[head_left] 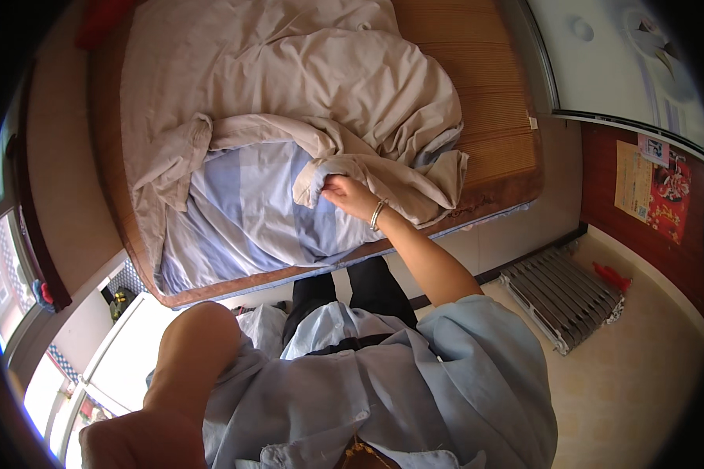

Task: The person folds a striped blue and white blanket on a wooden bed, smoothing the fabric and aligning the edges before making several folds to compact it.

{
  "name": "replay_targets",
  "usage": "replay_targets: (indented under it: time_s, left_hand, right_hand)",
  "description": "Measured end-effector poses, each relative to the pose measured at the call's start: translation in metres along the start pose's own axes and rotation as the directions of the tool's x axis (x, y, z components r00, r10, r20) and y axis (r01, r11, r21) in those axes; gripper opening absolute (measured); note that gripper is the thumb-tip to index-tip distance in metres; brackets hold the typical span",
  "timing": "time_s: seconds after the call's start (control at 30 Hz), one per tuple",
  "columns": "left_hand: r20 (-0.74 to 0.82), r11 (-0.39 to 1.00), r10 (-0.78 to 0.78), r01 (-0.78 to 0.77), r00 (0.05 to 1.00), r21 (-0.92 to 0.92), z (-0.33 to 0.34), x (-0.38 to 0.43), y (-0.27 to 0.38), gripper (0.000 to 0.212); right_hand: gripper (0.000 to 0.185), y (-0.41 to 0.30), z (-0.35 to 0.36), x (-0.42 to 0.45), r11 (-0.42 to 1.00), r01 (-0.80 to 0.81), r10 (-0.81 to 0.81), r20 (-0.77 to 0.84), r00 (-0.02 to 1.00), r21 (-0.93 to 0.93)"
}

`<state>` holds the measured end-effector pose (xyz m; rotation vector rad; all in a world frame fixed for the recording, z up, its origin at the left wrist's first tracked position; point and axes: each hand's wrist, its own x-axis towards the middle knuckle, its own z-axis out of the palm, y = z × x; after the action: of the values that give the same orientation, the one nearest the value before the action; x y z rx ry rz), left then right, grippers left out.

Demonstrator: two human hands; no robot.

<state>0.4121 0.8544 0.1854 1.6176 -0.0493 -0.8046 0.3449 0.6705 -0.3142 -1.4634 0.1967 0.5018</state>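
Observation:
My right hand (347,196), with a metal bangle at the wrist, pinches a folded edge of a beige duvet cover (340,82). The cover lies rumpled over the bed, turned back at its near end. Beneath that fold, blue-and-white checked fabric (252,199) shows, spread to the bed's near edge. Raised close to the camera at the lower left is my left hand (144,439). Its fingers are hidden and it is apart from the bedding.
A brown woven mat (469,76) covers the bed. An oil-filled radiator (563,296) sits on the floor at right, with a red item (611,275) on it. Posters (651,187) hang on a red surface. Windows (6,275) line the left side.

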Motion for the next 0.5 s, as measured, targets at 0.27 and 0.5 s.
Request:
replay_targets:
  time_s: [0.27,0.5]
  left_hand:
    - [-0.002,0.989,-0.141,0.141,0.990,-0.049,-0.004,0.043,-0.023,0.029]
    - [0.243,0.752,0.643,-0.658,0.726,-0.025,0.023,0.148,-0.184,0.011]
  right_hand:
    - [0.022,0.024,-0.132,-0.017,0.965,-0.217,0.249,-0.250,0.936,0.147]
    - [0.019,0.086,-0.235,-0.015,0.929,-0.293,0.368,-0.508,0.779,0.224]
